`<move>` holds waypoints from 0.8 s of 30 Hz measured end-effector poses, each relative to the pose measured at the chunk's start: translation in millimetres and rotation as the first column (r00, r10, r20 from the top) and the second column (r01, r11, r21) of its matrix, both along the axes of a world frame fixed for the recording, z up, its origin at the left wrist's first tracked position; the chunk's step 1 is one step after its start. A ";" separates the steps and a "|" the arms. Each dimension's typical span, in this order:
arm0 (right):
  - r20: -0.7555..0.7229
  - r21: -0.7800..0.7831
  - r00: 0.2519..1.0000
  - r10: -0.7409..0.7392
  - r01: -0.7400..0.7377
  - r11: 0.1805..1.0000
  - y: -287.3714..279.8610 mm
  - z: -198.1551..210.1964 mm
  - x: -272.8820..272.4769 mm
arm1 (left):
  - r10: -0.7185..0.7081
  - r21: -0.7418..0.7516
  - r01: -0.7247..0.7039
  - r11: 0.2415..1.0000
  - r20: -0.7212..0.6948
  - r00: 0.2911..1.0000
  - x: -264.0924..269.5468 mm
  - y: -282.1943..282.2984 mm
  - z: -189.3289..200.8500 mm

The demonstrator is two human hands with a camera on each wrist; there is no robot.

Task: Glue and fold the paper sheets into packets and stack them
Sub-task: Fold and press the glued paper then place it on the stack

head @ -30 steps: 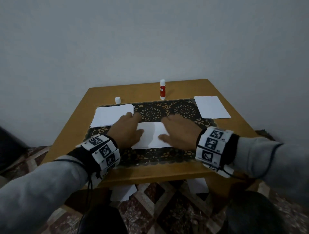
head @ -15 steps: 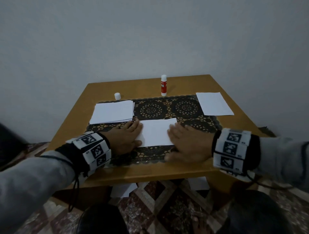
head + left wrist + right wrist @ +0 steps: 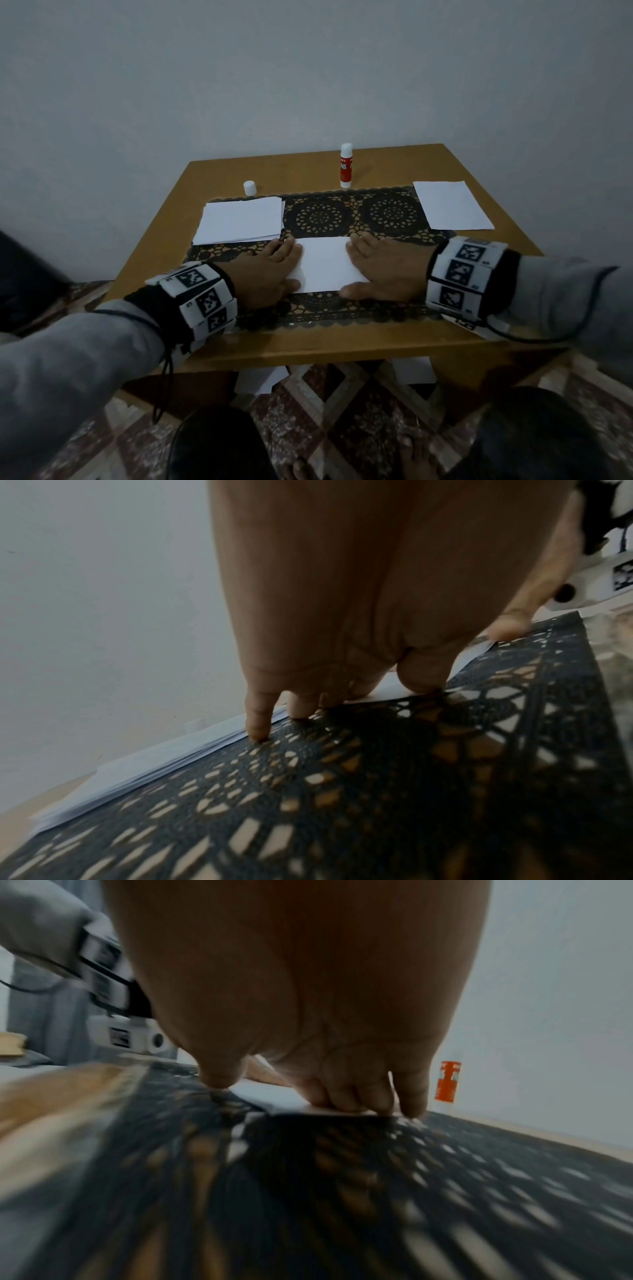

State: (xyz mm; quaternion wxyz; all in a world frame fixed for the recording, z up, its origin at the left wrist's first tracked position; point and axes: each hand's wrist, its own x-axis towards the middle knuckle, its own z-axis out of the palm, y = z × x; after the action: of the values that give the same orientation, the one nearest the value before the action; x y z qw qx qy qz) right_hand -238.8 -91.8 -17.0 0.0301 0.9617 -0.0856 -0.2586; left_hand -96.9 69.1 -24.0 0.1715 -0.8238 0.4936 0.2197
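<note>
On the lace mat, left hand (image 3: pixel 270 270) and right hand (image 3: pixel 383 270) press flat — fingers straight, no grip — on the folded paper (image 3: pixel 325 263).

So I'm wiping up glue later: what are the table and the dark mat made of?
Table: looks like wood or wood veneer, smooth tan top with a dull sheen. Mat: seems black lace or crochet, since the tan shows through its holes.

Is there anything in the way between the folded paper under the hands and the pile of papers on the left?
Nothing visible. The folded paper lies on the lace mat, and only bare mat separates it from the pile.
</note>
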 end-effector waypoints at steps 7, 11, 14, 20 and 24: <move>-0.015 0.059 0.992 0.127 -0.126 0.990 9.5 -2.6 7.5 | -0.005 -0.007 0.005 1.000 0.008 1.000 -1.3 1.4 0.0; 0.001 -0.020 1.000 0.022 -0.022 1.000 -17.3 -4.4 15.9 | -0.077 -0.011 0.078 0.997 0.049 0.996 -16.1 -0.1 9.8; -0.021 -0.024 0.999 0.034 -0.035 0.999 -21.6 -3.1 12.9 | -0.265 -0.022 0.264 0.964 -0.038 0.964 -49.4 -2.8 12.9; -0.054 -0.016 0.998 -0.012 0.011 1.000 -39.3 -2.4 9.1 | -0.147 -0.006 0.147 0.989 0.011 0.989 -31.4 -2.1 10.7; -0.051 -0.023 0.999 -0.008 0.007 1.000 -39.5 -3.6 10.8 | -0.238 0.039 0.241 0.970 -0.058 0.969 -66.3 5.8 2.6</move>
State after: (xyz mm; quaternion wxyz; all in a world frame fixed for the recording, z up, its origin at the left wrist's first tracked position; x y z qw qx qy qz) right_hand -228.0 -131.3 -20.6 0.0425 0.9541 -0.0914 -0.2821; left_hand -163.2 74.9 -21.4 0.2023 -0.7481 0.5886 0.2302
